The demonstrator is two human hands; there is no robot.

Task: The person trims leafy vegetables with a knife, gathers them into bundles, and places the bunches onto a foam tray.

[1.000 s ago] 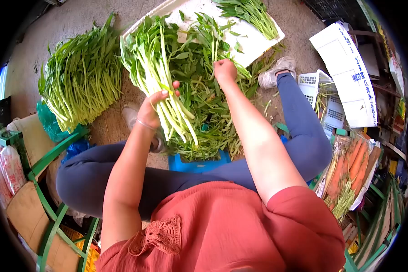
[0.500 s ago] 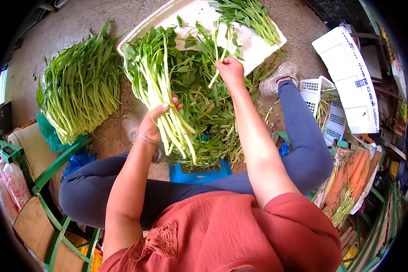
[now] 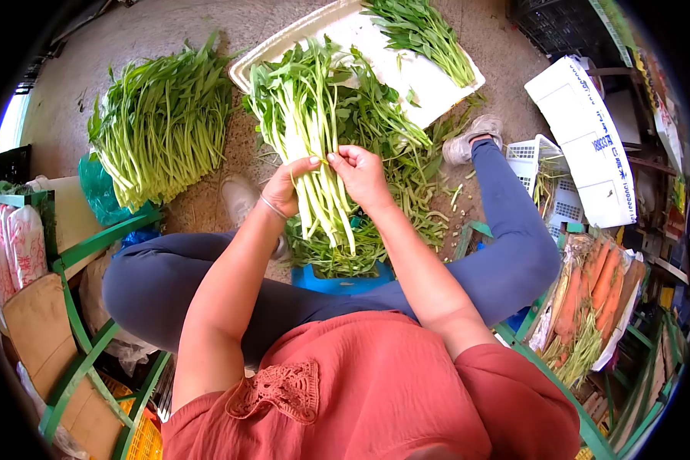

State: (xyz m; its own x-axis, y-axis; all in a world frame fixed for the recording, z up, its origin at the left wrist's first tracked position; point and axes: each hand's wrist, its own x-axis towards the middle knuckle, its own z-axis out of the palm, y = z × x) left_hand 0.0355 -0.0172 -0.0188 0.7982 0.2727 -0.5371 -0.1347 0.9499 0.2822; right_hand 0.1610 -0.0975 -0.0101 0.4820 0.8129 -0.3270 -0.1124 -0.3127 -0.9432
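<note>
A bunch of long green stems with leaves [image 3: 308, 130] hangs in my left hand [image 3: 286, 186], whose thumb and fingers wrap round it. My right hand [image 3: 358, 175] pinches a stem at the bunch's right side, close to the left thumb. Below and beyond the hands, loose leafy greens and stem pieces [image 3: 412, 184] are heaped over a blue container [image 3: 345, 285]. A white foam tray [image 3: 353, 29] lies behind the heap, with a smaller bundle of greens [image 3: 429, 40] on its right part.
At the left on the floor lies a large pile of greens [image 3: 161, 123]. On the right are a white basket [image 3: 523, 157], a white printed box [image 3: 586, 146] and carrots [image 3: 604, 280]. Green metal frames [image 3: 73, 330] stand on both sides.
My right hand has come down and left with a stem, from near the foam tray to the bunch. My left hand and the bunch have shifted slightly right.
</note>
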